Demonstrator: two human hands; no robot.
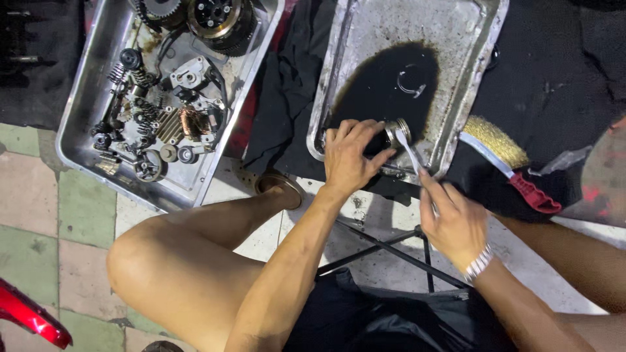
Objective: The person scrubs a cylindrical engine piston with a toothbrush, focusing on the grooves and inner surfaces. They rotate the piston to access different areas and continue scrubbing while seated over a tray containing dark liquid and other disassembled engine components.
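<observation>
A small metal cylindrical part (391, 133) was held in the left hand (352, 156), its grip closed around it, over the oily metal tray (479, 58). A slim brush (411, 153) was pinched in the right hand (453, 221), its tip touching the part.

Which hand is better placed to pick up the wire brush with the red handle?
The right hand, probably. The wire brush lies just beyond it, though it holds a small brush. The left hand grips the metal part.
</observation>
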